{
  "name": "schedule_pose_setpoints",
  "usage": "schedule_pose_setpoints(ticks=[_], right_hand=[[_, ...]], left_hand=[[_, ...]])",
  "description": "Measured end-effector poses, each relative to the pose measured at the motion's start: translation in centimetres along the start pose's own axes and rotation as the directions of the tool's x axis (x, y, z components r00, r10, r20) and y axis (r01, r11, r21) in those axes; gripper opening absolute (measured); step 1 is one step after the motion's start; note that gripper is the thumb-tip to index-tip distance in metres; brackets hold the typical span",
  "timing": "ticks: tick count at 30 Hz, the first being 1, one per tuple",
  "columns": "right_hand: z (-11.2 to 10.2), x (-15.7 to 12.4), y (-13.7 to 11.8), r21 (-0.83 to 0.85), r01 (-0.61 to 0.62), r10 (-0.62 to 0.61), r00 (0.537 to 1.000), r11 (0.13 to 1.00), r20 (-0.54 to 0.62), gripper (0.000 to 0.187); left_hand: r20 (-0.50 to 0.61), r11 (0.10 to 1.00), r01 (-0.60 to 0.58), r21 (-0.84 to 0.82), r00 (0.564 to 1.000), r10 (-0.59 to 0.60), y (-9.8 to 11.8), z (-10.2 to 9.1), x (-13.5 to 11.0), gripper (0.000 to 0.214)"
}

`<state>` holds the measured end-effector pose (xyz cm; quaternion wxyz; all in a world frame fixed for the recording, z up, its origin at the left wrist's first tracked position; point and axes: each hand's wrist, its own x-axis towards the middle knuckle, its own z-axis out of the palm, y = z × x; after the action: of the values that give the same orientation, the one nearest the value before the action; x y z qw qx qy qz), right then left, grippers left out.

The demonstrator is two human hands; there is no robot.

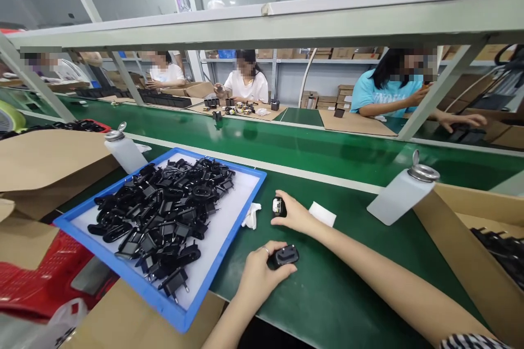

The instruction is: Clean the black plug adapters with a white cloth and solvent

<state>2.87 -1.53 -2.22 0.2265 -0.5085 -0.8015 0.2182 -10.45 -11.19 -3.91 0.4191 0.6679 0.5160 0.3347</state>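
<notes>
Handling appears the step: the left hand (258, 270) pinches an adapter (286, 255), thumb against fingers; the right hand (295, 214) grips a unit (278, 207) at the adapter's 12 o'clock. A tray (182, 316) lies at the left hand's ten o'clock. The next move likely needs steady grips.

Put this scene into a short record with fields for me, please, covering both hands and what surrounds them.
Left hand: holds a black plug piece
Right hand: holds a small black piece, pale patch showing
Tray: blue-rimmed, left of the hands, heaped with black plugs
Right bottle: pale, metal-topped, beside an open carton
Left bottle: pale, metal-topped, behind the tray
Surface: green bench
</notes>
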Motion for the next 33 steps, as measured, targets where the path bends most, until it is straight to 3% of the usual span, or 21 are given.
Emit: schedule_pose_setpoints(ticks=[2, 4, 6, 8, 10, 13, 17, 20, 23, 25, 28, 30, 33], right_hand=[[-2.6, 0.0, -0.8, -0.044, 0.014, -0.012, 0.998, 0.999, 0.054, 0.06], [-5.5, -0.6, -2.0, -0.013, 0.012, -0.01, 0.994, 1.0, 0.111, 0.031], [-7.3, -2.2, -3.6, 0.068, 0.042, -0.059, 0.959, 0.997, 0.279, 0.017], [-7.7, -4.5, -5.1, 0.046, 0.104, -0.114, 0.89, 0.993, 0.441, 0.021], [-6.8, -7.0, -5.9, -0.116, 0.175, -0.099, 0.872, 0.978, 0.479, 0.028], [-4.9, -9.9, -6.0, -0.341, 0.168, -0.035, 0.931, 0.925, 0.364, 0.025], [-4.6, -11.6, -5.2, -0.366, 0.116, 0.0, 0.953, 0.923, 0.303, 0.016], [-7.1, -12.7, -5.1, -0.365, 0.076, 0.029, 0.961, 0.928, 0.274, 0.015], [-11.9, -14.5, -5.0, -0.251, -0.074, 0.097, 0.992, 0.965, 0.079, 0.01], [-15.7, -15.8, -4.4, -0.116, -0.222, 0.21, 0.972, 0.968, -0.11, 0.009], [-20.5, -17.4, -2.7, 0.018, -0.368, 0.36, 0.896, 0.93, -0.26, 0.006], [-22.2, -18.1, -1.6, 0.083, -0.419, 0.424, 0.853, 0.904, -0.306, 0.005], [-23.1, -18.7, -0.2, 0.164, -0.453, 0.481, 0.803, 0.876, -0.351, 0.006]], left_hand=[[0.001, 1.0, -0.017, -0.012, 1.0, 0.017, -0.2, 0.1, -0.1, 0.028], [0.003, 0.999, -0.037, -0.031, 0.999, 0.037, -0.4, 0.2, -0.2, 0.029], [0.014, 0.994, -0.06, -0.09, 0.998, 0.061, -0.5, 0.2, -0.3, 0.03], [0.048, 0.981, -0.084, -0.174, 0.994, 0.094, -0.4, 0.3, -0.4, 0.028], [0.086, 0.967, -0.102, -0.233, 0.988, 0.125, -0.3, 0.7, -0.7, 0.025], [0.148, 0.967, -0.108, -0.229, 0.978, 0.144, 0.2, 1.7, -1.1, 0.025], [0.251, 0.992, -0.102, -0.076, 0.961, 0.118, 0.8, 2.7, -1.2, 0.031], [0.323, 0.962, -0.233, 0.144, 0.93, 0.177, 1.1, 1.9, 0.1, 0.027], [0.228, 0.876, -0.332, 0.35, 0.937, 0.264, 1.3, 0.0, 2.6, 0.032], [0.084, 0.818, -0.297, 0.493, 0.952, 0.295, 1.2, -1.2, 4.5, 0.04], [-0.055, 0.737, -0.135, 0.663, 0.972, 0.228, 0.7, -2.1, 6.7, 0.054], [-0.079, 0.702, -0.055, 0.71, 0.985, 0.156, 0.5, -1.9, 7.5, 0.062], [-0.09, 0.668, -0.012, 0.744, 0.989, 0.117, 0.5, -1.2, 7.7, 0.064]])
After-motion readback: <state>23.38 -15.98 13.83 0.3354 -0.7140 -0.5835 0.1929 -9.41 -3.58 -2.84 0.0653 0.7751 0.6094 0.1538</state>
